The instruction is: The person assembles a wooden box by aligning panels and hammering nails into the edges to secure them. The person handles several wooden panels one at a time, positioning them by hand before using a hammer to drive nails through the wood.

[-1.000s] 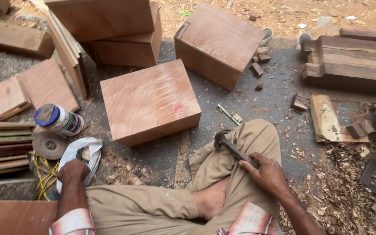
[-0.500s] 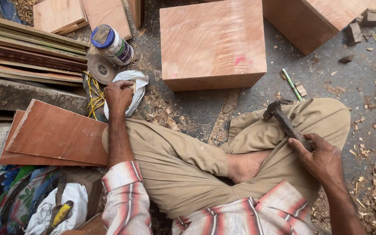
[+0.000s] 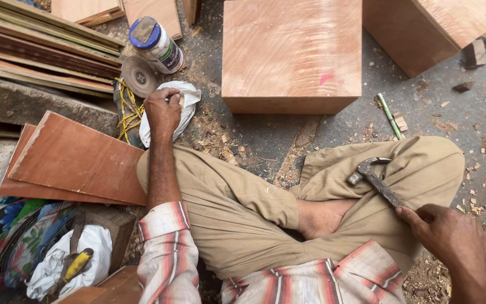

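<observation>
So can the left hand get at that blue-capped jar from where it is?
Probably yes: the left hand rests on the white bag, and the jar lies just beyond it with nothing between.

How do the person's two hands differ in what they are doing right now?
The left hand reaches out to the floor and rests on a white bag; the right hand stays close by the knee. The left hand pinches something small that I cannot make out, while the right hand grips a hammer by its handle, the head lying on the trouser leg. Both are bare.
</observation>
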